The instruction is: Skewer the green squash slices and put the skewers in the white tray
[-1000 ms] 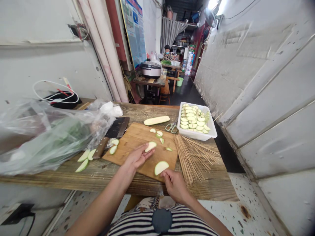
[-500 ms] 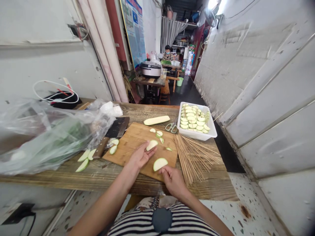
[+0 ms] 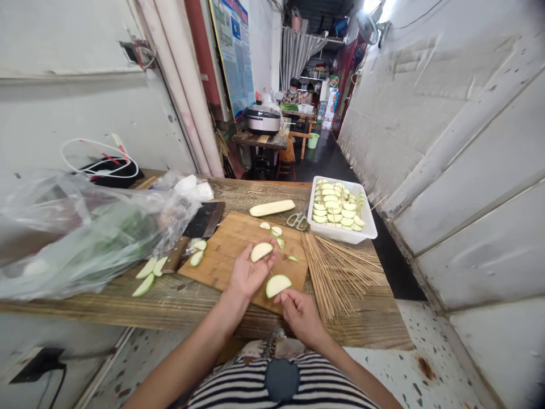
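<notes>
My wooden table (image 3: 179, 301) carries a cutting board (image 3: 230, 244), skewers (image 3: 336, 267), a white tray (image 3: 366, 227), scissors (image 3: 298, 220) and a plastic bag (image 3: 85, 238).

The cutting board (image 3: 232, 250) lies on the table (image 3: 179, 301), the cleaver (image 3: 196, 230) at its left edge. Skewers (image 3: 336, 267) lie right of it; the tray (image 3: 343, 233) sits farther right, beyond them.

Left hand (image 3: 249, 274) lifted its slice (image 3: 261, 251) off the board (image 3: 221, 250), palm turned up; right hand (image 3: 301, 314) brought its slice (image 3: 278, 285) up and left, closer.
</notes>
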The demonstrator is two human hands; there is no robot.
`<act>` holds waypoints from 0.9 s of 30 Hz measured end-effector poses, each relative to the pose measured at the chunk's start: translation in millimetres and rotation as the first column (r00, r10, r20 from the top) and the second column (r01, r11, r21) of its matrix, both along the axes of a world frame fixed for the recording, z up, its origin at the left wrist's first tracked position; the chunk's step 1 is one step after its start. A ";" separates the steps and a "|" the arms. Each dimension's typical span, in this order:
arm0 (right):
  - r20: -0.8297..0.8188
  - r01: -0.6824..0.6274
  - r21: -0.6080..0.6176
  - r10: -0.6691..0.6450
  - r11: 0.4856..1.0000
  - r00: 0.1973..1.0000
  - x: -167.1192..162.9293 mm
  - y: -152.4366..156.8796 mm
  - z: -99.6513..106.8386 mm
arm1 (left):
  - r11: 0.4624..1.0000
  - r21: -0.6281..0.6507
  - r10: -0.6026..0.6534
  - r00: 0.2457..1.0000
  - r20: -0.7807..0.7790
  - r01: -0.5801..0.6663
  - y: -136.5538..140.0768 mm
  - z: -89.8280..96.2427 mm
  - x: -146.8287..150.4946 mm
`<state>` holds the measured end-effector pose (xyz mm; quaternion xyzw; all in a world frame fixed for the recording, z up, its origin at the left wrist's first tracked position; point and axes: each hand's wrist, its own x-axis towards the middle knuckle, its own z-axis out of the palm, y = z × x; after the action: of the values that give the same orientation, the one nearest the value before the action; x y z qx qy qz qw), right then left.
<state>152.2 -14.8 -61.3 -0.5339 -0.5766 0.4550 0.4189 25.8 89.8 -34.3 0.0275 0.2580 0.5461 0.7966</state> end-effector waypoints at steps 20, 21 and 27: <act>0.247 0.004 0.184 -0.050 0.983 0.968 1.1 -6.8 10.4 | 0.996 0.073 0.069 0.979 -0.189 -0.056 -15.8 5.4 16.9; 0.251 0.005 0.186 -0.052 0.983 0.967 1.1 -6.9 10.9 | 0.995 0.082 0.068 0.978 -0.199 -0.053 -16.0 5.7 17.0; 0.255 0.002 0.199 -0.054 0.980 0.965 1.1 -6.7 14.8 | 0.994 0.101 0.054 0.981 -0.186 -0.035 -16.9 4.6 16.8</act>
<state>153.3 -21.5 -46.4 -0.5528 -0.6609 0.3159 0.3973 42.6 73.0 -29.7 0.1120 0.3059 0.5706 0.7538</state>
